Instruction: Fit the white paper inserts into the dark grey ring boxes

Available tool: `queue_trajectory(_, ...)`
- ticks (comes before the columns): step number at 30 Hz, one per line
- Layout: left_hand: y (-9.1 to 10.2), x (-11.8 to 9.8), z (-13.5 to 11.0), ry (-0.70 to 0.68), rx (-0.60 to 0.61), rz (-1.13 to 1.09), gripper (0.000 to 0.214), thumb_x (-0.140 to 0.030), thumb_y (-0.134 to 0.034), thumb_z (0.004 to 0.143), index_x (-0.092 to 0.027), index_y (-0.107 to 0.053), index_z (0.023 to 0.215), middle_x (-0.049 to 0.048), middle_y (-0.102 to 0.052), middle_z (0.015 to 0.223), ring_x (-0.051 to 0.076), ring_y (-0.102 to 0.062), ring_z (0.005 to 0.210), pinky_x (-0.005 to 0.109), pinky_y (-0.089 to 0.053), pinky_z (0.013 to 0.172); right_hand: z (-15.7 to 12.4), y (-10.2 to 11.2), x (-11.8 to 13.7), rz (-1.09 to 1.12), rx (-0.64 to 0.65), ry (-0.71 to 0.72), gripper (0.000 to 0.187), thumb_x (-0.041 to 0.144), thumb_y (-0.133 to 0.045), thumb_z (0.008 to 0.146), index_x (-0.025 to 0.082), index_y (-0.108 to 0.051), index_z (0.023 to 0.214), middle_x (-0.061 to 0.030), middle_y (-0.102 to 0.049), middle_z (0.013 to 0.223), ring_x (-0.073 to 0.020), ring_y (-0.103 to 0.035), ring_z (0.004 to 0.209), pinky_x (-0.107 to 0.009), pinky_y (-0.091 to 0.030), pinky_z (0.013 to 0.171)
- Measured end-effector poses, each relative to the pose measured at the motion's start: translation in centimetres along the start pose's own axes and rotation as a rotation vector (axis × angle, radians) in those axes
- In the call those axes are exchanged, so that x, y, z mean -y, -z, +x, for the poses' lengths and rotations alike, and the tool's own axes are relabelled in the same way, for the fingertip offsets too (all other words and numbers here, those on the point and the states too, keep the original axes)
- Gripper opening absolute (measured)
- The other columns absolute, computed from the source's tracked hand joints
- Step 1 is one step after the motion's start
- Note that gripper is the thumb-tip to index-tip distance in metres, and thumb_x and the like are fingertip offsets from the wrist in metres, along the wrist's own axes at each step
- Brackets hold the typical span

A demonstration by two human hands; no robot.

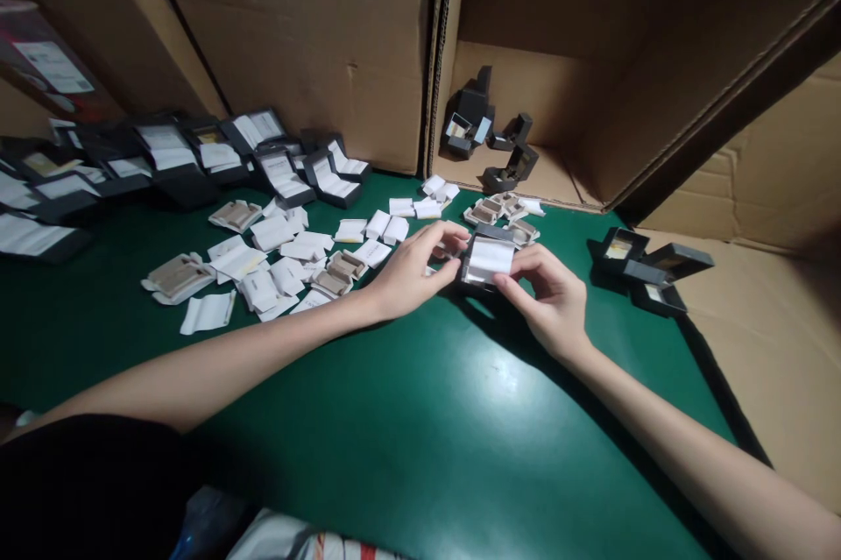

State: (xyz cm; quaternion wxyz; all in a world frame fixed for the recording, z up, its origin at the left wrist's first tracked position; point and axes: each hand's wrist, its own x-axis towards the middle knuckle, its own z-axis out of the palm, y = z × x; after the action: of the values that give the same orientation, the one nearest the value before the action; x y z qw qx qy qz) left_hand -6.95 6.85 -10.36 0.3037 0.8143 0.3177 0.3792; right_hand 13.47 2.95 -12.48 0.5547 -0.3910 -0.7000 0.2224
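My right hand [548,293] grips a small black box [490,236] by its right side, thumb at the front. A white folded insert [491,260] lies across the middle of the box. Just left of it, my left hand [417,266] has thumb and fingers apart and curved toward the box, with nothing seen between them. Loose white paper inserts [263,288] are scattered over the green table [407,420] left of my hands. Some show a brown underside, like this turned-over insert [177,277].
Several open black boxes with white inserts [282,174] line the back left. Inside a cardboard compartment [526,87] stand several black boxes [469,117]. More open black boxes [657,271] sit at the right table edge by a cardboard flap [775,350]. A cardboard wall [308,43] closes the back.
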Motion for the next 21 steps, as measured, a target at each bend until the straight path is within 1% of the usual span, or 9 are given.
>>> queue_trajectory(2,0.1,0.1,-0.1,-0.091,-0.012,0.144,0.017,-0.012,-0.048,0.088,-0.016,-0.055,0.102,0.0070,-0.058,0.107,0.018,-0.055,0.104,0.033,-0.046,0.089,0.0,0.0,-0.3,0.044,-0.057,-0.079,0.010,0.026,-0.068,0.080,0.021,-0.060,0.076,-0.0015,-0.059,0.078,-0.0143,-0.055,0.070,-0.029,-0.046,0.063)
queue_trajectory(4,0.1,0.1,-0.2,-0.189,0.032,0.266,0.011,-0.017,-0.050,0.090,-0.015,-0.058,0.098,0.0078,-0.058,0.104,0.020,-0.053,0.105,0.034,-0.046,0.089,0.0,0.0,-0.5,0.060,-0.092,-0.169,0.013,0.030,-0.069,0.079,0.021,-0.061,0.076,-0.0007,-0.059,0.077,-0.0131,-0.054,0.067,-0.028,-0.045,0.063)
queue_trajectory(7,0.1,0.2,-0.4,-0.279,0.127,0.414,0.015,-0.027,-0.053,0.092,-0.015,-0.062,0.095,0.0087,-0.058,0.100,0.021,-0.053,0.099,0.034,-0.047,0.085,0.1,0.0,-0.6,0.053,-0.100,-0.302,0.021,0.037,-0.071,0.075,0.019,-0.061,0.076,0.0006,-0.059,0.071,-0.0117,-0.052,0.060,-0.027,-0.042,0.057)
queue_trajectory(9,0.1,0.3,-0.6,-0.304,0.173,0.491,0.017,-0.028,-0.054,0.091,-0.014,-0.064,0.094,0.0089,-0.058,0.097,0.020,-0.053,0.094,0.033,-0.047,0.081,0.2,0.0,-0.6,0.034,-0.079,-0.360,0.024,0.040,-0.072,0.074,0.018,-0.061,0.075,0.0012,-0.058,0.066,-0.0109,-0.050,0.057,-0.026,-0.039,0.054)
queue_trajectory(12,0.0,0.3,-0.7,-0.316,0.199,0.554,0.016,-0.023,-0.053,0.092,-0.013,-0.065,0.095,0.0087,-0.057,0.094,0.019,-0.053,0.090,0.030,-0.047,0.076,0.3,0.0,-0.6,-0.017,-0.046,-0.383,0.025,0.041,-0.072,0.073,0.017,-0.062,0.073,0.0020,-0.056,0.062,-0.0095,-0.044,0.053,-0.025,-0.034,0.051)
queue_trajectory(15,-0.2,0.4,-0.9,-0.322,0.207,0.571,0.016,-0.020,-0.052,0.092,-0.013,-0.066,0.097,0.0077,-0.058,0.093,0.018,-0.053,0.088,0.028,-0.047,0.075,0.3,0.0,-0.6,-0.069,-0.016,-0.384,0.026,0.041,-0.071,0.072,0.017,-0.064,0.072,0.0031,-0.052,0.058,-0.0090,-0.039,0.051,-0.024,-0.031,0.049)
queue_trajectory(21,-0.7,0.4,-1.2,-0.417,0.180,0.611,0.015,-0.020,-0.053,0.092,-0.014,-0.066,0.096,0.0061,-0.059,0.089,0.017,-0.052,0.083,0.028,-0.045,0.072,0.3,0.1,-0.4,-0.140,0.064,-0.402,0.027,0.042,-0.069,0.073,0.016,-0.064,0.068,0.0033,-0.049,0.056,-0.0088,-0.038,0.052,-0.025,-0.029,0.050)
